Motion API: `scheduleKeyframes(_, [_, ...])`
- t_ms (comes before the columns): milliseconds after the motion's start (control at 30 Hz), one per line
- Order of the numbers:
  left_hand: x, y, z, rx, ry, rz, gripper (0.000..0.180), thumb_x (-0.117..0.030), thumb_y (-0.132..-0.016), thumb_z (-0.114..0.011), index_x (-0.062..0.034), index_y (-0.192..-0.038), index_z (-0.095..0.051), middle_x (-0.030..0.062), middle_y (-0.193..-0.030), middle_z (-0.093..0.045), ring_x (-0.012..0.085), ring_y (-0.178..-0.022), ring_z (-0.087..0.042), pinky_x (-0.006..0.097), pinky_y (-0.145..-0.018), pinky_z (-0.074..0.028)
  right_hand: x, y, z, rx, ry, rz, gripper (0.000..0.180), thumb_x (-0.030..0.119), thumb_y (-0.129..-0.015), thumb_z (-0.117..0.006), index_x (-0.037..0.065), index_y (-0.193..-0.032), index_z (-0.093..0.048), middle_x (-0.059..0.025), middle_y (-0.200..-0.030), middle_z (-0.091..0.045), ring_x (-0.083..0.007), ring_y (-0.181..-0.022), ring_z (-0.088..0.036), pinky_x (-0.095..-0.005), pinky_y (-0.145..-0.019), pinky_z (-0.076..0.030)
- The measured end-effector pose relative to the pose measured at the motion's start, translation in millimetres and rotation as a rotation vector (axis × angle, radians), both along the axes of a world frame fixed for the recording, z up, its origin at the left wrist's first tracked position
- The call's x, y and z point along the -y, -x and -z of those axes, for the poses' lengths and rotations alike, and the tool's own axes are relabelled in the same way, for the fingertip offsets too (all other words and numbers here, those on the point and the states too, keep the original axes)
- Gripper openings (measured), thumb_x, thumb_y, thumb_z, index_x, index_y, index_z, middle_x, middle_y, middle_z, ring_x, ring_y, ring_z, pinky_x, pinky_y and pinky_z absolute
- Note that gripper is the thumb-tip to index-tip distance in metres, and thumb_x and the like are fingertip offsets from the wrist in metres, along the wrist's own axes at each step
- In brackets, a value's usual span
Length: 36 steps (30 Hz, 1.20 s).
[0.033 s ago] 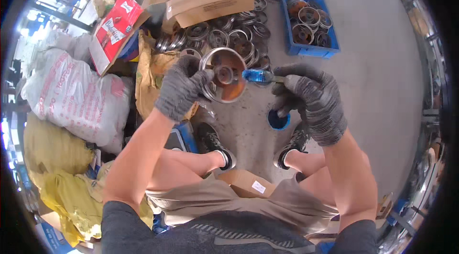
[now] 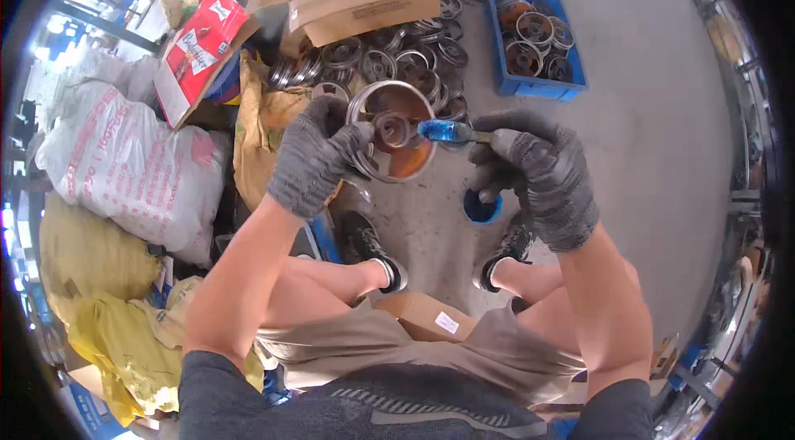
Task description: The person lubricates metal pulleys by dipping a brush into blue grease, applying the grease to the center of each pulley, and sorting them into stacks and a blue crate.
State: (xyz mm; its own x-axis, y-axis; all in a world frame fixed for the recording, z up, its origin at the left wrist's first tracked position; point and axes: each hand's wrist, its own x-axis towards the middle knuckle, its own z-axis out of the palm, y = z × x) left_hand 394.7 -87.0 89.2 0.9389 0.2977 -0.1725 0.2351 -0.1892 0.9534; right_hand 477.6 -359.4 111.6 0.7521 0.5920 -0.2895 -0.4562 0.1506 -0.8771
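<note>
The metal wheel (image 2: 403, 130), gripped at its left side by the left hand (image 2: 313, 157), should be kept steady. At its right edge, the brush (image 2: 454, 133), pinched by the right hand (image 2: 540, 171), is best steered lightly; whether its blue tip (image 2: 431, 131) touches cannot be told.

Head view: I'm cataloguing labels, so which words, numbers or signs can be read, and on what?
I won't copy wording.
Red carton: large white lettering.
White sack: red print, creased.
Open cardboard box: dark print, too small to read.
White label on the small box: too small to read.
</note>
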Motion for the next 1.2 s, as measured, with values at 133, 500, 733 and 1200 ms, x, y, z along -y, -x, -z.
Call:
scheduleKeyframes(133, [28, 20, -23, -0.012, 0.005, 0.006, 0.039, -0.025, -0.086, -0.074, -0.0027, -0.114, -0.058, 0.0057, -0.103, -0.063, 0.0139, -0.091, -0.064, 0.028, -0.075, -0.056, 1, 11, 3, 0.021, -0.018, 0.003, 0.032, 0.02, -0.094, -0.063, -0.003, -0.117, -0.063, -0.0125, -0.09, -0.069, -0.0204, -0.07, -0.07, -0.0309, -0.061, -0.058])
scheduleKeyframes(500, [53, 22, -13, 0.08, 0.079, -0.042, 0.038, -0.017, -0.085, -0.076, 0.0004, -0.11, -0.053, 0.0076, -0.094, -0.064, 0.0109, -0.085, -0.063, 0.026, -0.072, -0.055, -6, 12, 17, 0.035, -0.009, 0.08, 0.03, 0.019, -0.095, -0.063, -0.003, -0.115, -0.064, -0.0127, -0.091, -0.07, -0.0196, -0.07, -0.07, -0.0311, -0.062, -0.059])
scheduleKeyframes(733, [50, 19, -15, 0.008, 0.306, -0.054, 0.04, -0.025, -0.085, -0.075, -0.0025, -0.113, -0.059, 0.0086, -0.099, -0.065, 0.0158, -0.086, -0.065, 0.03, -0.072, -0.057, -8, 8, 21, 0.236, 0.005, -0.108, 0.022, 0.01, -0.095, -0.06, 0.001, -0.114, -0.067, -0.0093, -0.096, -0.071, -0.0144, -0.077, -0.068, -0.0279, -0.068, -0.056])
scheduleKeyframes(1200, [32, 24, -1, -0.117, 0.424, -0.042, 0.045, -0.03, -0.086, -0.072, 0.0026, -0.114, -0.058, 0.0115, -0.094, -0.066, 0.0179, -0.072, -0.068, 0.031, -0.056, -0.061, -2, 0, 6, 1.243, 0.298, -0.325, 0.043, -0.01, -0.07, -0.068, 0.015, -0.105, -0.072, -0.009, -0.093, -0.067, -0.025, -0.073, -0.066, -0.0322, -0.062, -0.051])
